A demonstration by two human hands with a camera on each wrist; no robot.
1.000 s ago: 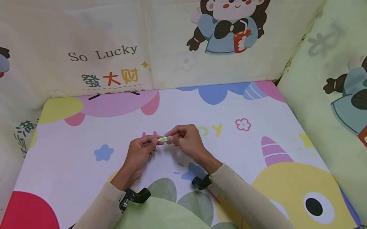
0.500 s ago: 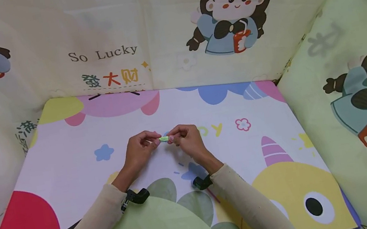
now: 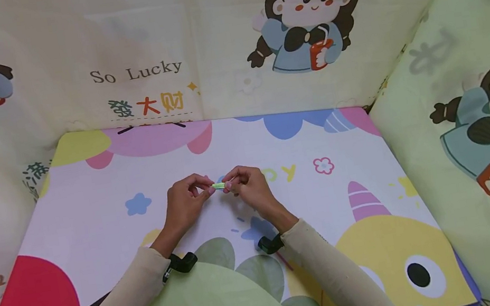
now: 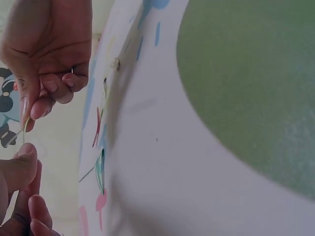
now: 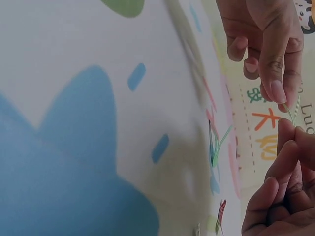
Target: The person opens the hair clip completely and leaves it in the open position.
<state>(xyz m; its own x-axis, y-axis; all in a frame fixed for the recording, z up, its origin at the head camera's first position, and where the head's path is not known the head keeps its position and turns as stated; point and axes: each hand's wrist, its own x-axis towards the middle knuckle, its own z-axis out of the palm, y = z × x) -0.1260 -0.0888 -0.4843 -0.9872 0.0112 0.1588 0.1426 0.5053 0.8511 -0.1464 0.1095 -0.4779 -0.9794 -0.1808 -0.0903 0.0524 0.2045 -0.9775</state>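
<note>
Between the hands, at the middle of the table, a short pale green strip (image 3: pixel 218 185) is held. In the wrist views it shows as thin green strands (image 4: pixel 24 130) spreading apart. Its exact kind cannot be told. My left hand (image 3: pixel 186 198) pinches the left end between thumb and fingertips. My right hand (image 3: pixel 251 188) pinches the other end the same way, its thumb and forefinger bent inward. In the right wrist view, the strands (image 5: pixel 292 113) run between the two sets of fingertips. Both ends are hidden in the fingers.
Cartoon prints cover the table (image 3: pixel 100 213), with a patterned cloth wall (image 3: pixel 216 29) behind and another wall (image 3: pixel 422 146) at the right. Thin red shapes (image 4: pixel 97 129) and teal shapes (image 4: pixel 101 169) show low along the table in the left wrist view. Black cameras (image 3: pixel 182 262) sit on both wrists.
Compared with a second ago, the left hand has drawn slightly to the left, and more of the green strip shows between the fingertips. The right hand has barely moved.
</note>
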